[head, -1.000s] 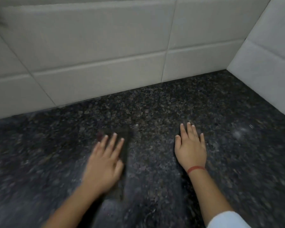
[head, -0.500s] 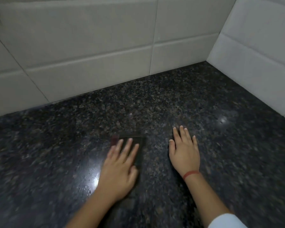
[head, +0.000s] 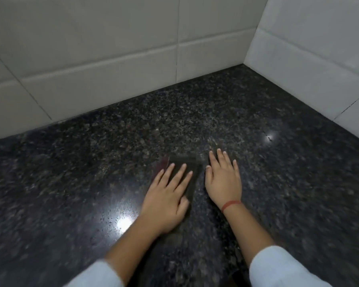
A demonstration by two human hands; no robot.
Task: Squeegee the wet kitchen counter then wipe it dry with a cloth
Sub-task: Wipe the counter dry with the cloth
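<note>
Cloth pressed under left hand, right hand flat beside

Your table is dark speckled stone, glossy, with two bright glints on it. It meets pale tiles at the back and right. A dark cloth lies flat on it under your left hand. Your right hand rests flat just beside the cloth.
</note>
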